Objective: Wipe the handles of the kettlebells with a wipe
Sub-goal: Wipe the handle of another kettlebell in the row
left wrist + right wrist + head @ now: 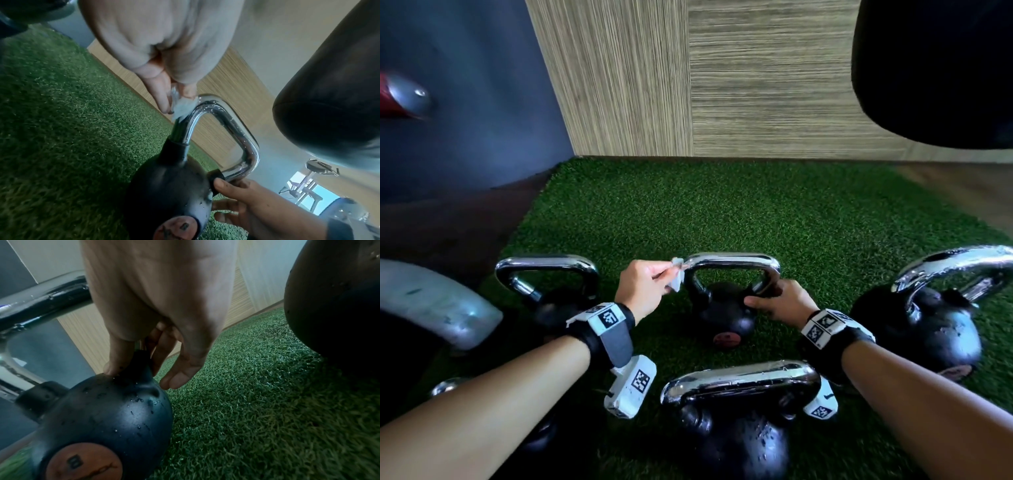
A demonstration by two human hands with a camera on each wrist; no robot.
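I have the small white wipe pinched between the thumb and fingertips of my left hand, pressed against the left upper corner of the chrome handle on the middle kettlebell, where the bar bends down toward the black ball. I pinch it rather than wrap it in my palm because the wipe is only a scrap, and fingertips let me follow the curve. My right hand curls around the foot of the handle on the other side, thumb against the black collar, the other fingers loosely bent behind it; I judge this keeps the bell from rocking on the green turf while I rub. Droplets sit on the chrome and on the ball, so the surface looks wet. Three more kettlebells stand close around: one to the left, one to the right, one nearest me, its handle also beaded with water. The top bar and right bend of this handle seem to be what remains.
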